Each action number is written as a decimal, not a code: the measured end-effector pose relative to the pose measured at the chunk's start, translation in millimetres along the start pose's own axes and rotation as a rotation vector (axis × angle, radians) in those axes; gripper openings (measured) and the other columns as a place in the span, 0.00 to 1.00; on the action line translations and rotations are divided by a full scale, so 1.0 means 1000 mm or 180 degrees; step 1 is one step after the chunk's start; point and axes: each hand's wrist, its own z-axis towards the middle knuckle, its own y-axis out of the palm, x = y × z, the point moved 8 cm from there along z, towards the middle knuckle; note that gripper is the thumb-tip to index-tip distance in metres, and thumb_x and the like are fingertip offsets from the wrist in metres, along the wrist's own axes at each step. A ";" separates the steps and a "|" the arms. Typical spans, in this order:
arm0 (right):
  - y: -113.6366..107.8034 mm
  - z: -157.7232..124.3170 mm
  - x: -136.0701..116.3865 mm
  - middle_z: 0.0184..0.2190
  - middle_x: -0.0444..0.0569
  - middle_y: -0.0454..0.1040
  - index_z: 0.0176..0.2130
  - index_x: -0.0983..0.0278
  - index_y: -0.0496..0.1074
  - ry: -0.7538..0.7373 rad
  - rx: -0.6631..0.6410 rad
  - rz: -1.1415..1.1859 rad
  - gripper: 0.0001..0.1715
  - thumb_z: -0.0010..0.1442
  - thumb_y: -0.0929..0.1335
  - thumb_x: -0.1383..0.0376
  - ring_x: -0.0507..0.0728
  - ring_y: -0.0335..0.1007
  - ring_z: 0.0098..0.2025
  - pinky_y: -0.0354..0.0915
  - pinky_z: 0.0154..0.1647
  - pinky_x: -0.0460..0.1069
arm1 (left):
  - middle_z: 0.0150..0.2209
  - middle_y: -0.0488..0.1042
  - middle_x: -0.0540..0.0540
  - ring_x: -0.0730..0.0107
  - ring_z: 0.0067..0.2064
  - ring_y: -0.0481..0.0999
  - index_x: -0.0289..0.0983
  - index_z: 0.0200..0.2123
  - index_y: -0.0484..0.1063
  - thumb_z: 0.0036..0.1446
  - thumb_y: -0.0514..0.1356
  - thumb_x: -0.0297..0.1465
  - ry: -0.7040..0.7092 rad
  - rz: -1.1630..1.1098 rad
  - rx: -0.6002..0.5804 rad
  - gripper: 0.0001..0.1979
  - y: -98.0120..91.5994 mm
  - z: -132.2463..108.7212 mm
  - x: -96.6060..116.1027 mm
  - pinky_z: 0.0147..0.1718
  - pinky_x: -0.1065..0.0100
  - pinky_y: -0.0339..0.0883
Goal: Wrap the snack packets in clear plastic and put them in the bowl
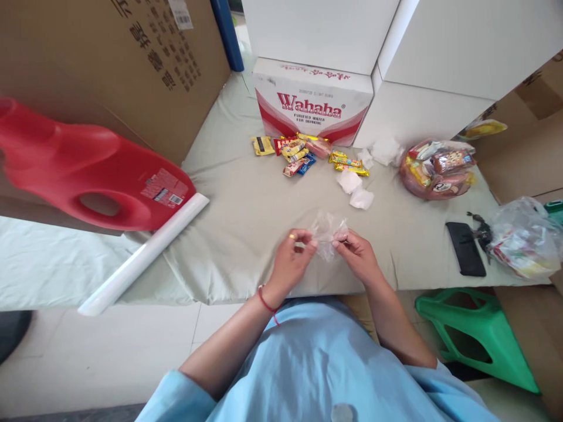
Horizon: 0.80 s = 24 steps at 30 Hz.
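Note:
A crumpled clear plastic bag [326, 231] is stretched between my two hands above the front of the covered table. Thumb and fingers of my left hand [294, 255] pinch its left side; a gold ring and a red wrist cord show there. On the right side, my right hand [357, 253] pinches the bag the same way. Beyond them lie white crumpled wads [357, 190], which look like tissue or thin plastic. Small yellow snack packets [349, 163] sit behind these, and a pile of mixed wrapped snacks [295, 153] lies farther left.
A Wahaha water carton [308, 105] stands at the back beside white boxes [440, 53]. At left are a red jug [118, 152] and a white roll [145, 255]. To the right are a filled snack bowl [416, 184], a black phone [465, 249], a plastic bag [525, 234] and a green stool [488, 340].

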 end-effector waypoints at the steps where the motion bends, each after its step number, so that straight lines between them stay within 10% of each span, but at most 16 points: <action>1: 0.004 0.000 -0.004 0.35 0.46 0.74 0.34 0.56 0.78 -0.0079 -0.0080 -0.0064 0.11 0.65 0.72 0.53 0.57 0.70 0.38 0.64 0.39 0.51 | 0.39 0.77 0.46 0.65 0.41 0.76 0.40 0.39 0.78 0.57 0.69 0.42 -0.0044 -0.0066 -0.0200 0.13 0.010 0.002 0.002 0.38 0.67 0.68; 17: 0.002 -0.005 0.005 0.39 0.46 0.76 0.39 0.57 0.76 0.0391 0.0315 0.0475 0.18 0.58 0.76 0.48 0.56 0.71 0.40 0.68 0.42 0.50 | 0.32 0.78 0.48 0.68 0.35 0.74 0.38 0.33 0.81 0.60 0.68 0.41 -0.0146 -0.0328 -0.0268 0.12 0.028 0.005 -0.008 0.39 0.67 0.66; 24: -0.031 -0.001 0.024 0.31 0.42 0.72 0.32 0.59 0.74 0.0554 0.0909 0.1165 0.18 0.56 0.78 0.50 0.52 0.66 0.34 0.66 0.37 0.47 | 0.35 0.75 0.52 0.71 0.39 0.76 0.40 0.35 0.70 0.54 0.71 0.44 -0.0923 -0.1782 0.0285 0.18 0.001 0.016 -0.033 0.38 0.70 0.70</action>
